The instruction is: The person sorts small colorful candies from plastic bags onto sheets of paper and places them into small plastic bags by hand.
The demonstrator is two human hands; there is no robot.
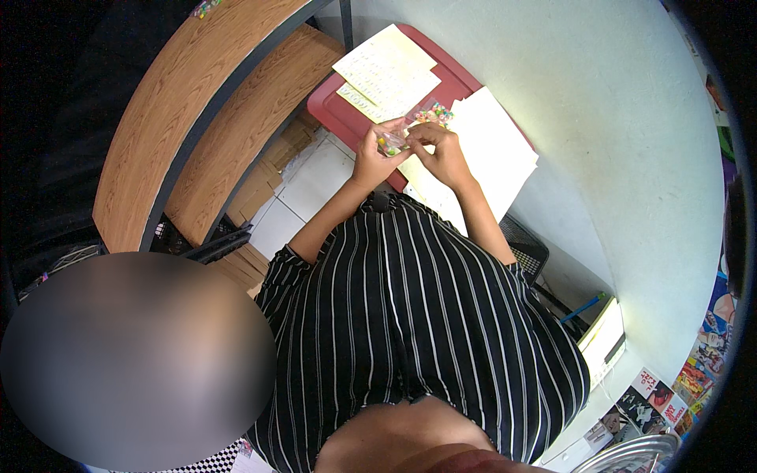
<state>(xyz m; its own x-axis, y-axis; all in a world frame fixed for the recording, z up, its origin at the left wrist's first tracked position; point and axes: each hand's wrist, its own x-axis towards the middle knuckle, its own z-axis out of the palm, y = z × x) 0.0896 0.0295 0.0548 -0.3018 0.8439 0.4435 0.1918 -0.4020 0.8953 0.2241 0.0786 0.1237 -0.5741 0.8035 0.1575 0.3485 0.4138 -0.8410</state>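
Note:
A small clear plastic bag (392, 143) with colourful little pieces in it is between my hands. My left hand (373, 160) grips the bag from its left side. Fingers bent and pinched together, my right hand (441, 155) meets the bag's right edge; whether it holds the plastic or one small piece is too small to tell. Just beyond my hands, a heap of multicoloured small pieces (436, 115), seemingly in clear plastic, lies by the pale papers (493, 150). Under it all is a dark red plastic surface (335, 106) with rounded corners.
Handwritten yellowish sheets (386, 67) lie at the far side of the red surface. Wood-grain shelves (205, 102) with dark metal edges stand at the left, and a white wall (615, 118) rises at the right. A black mesh basket (524, 248) sits beside my right elbow.

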